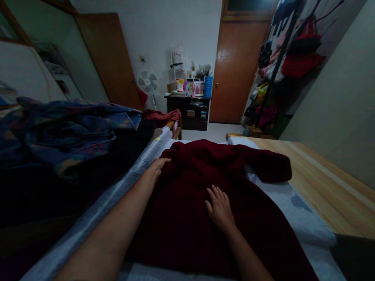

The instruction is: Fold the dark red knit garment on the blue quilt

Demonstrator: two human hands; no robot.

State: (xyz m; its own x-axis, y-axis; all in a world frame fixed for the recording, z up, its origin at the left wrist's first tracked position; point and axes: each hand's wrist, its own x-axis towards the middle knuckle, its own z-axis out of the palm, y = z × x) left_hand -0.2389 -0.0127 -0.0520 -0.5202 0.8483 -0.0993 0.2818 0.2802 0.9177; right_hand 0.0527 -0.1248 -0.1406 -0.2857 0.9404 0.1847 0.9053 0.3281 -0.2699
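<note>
A dark red coat (187,230) of thick cloth lies spread over a pale, patterned cover, one sleeve (272,166) stretched out to the right. At the coat's upper left edge, my left hand (158,167) grips the fabric, one digit lying on top; its other fingers are partly hidden. My right hand (220,207) rests on the middle of the coat, palm down with its fingers spread. The coat's other sleeve cannot be made out.
Bunched blue patterned clothing (82,132) is heaped to the left. A wooden board (331,175) borders the cover (310,222) on the right. Further back are a standing fan (148,82), a black cabinet (187,117), a brown door (238,70) and hanging bags (304,43).
</note>
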